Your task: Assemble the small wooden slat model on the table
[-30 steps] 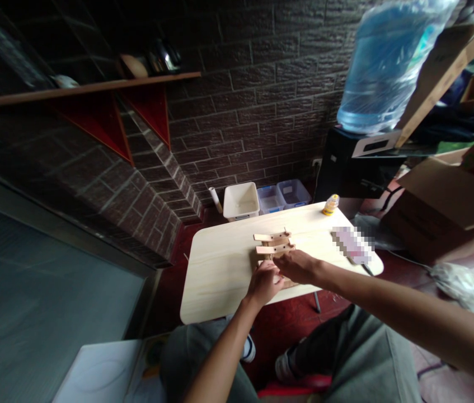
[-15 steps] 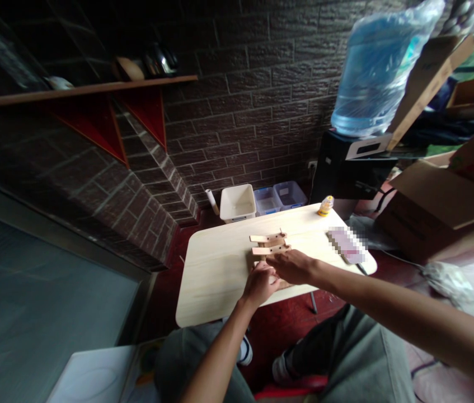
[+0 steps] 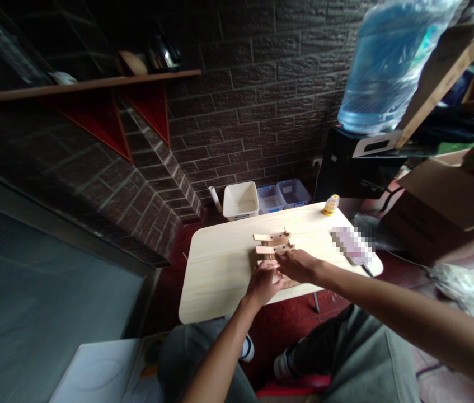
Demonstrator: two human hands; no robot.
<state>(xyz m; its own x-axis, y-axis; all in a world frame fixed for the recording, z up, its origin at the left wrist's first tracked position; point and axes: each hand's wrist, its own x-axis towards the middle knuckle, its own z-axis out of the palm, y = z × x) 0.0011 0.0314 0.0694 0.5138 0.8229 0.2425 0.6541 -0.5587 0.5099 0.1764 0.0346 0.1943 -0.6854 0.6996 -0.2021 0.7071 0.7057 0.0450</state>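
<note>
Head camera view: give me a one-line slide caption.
Seated person's left hand and right hand meet over small wooden pieces on a pale table by a brick wall.

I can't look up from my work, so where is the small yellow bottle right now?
In the head view, the small yellow bottle stands near the far right corner of the table, beyond and to the right of the wooden pieces.

Dim, wide-angle warped edges, daylight upper right
</note>
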